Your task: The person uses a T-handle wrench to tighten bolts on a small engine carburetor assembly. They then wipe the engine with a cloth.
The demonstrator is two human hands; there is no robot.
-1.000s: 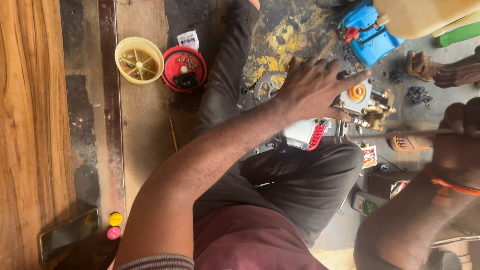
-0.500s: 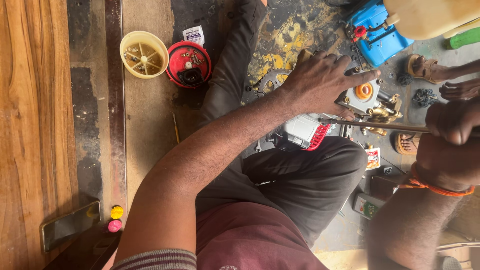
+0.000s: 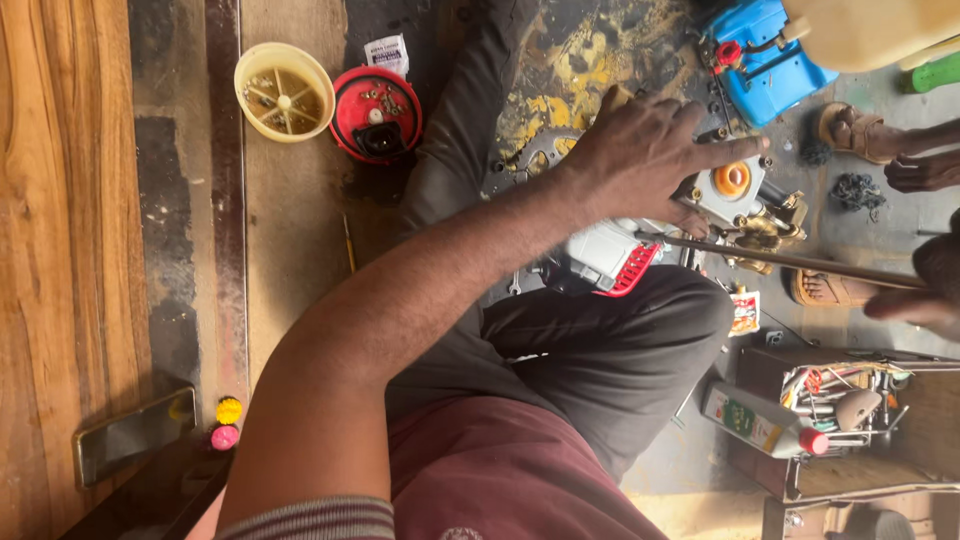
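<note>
1. Left hand (image 3: 650, 155), upper middle of the frame, is spread flat with fingers apart, pressing on the small white engine assembly (image 3: 700, 215). It's bracing the thing, not clamping it. That engine sits on the floor just past the knee, right of centre.
2. Right hand (image 3: 925, 290), at the right edge, is mostly cut off. It looks curled round the end of a long metal rod (image 3: 790, 262), but I can't tell how tight.
3. The rod's other end reaches the engine near the brass fitting (image 3: 765, 225).
4. What could go sideways: I reckon the rod could skid off the fitting under force and jab the spread fingers, which lie right beside its tip. Flat-palm bracing could also let the engine twist.
5. Containers: a yellow bowl (image 3: 284, 92), upper left, holds what look like small screws. The red round cover (image 3: 376, 113), touching it, has loose bits in it too.
6. A bottle with a red cap (image 3: 765, 420), lower right, lies on its side. Contents can't be seen.
</note>
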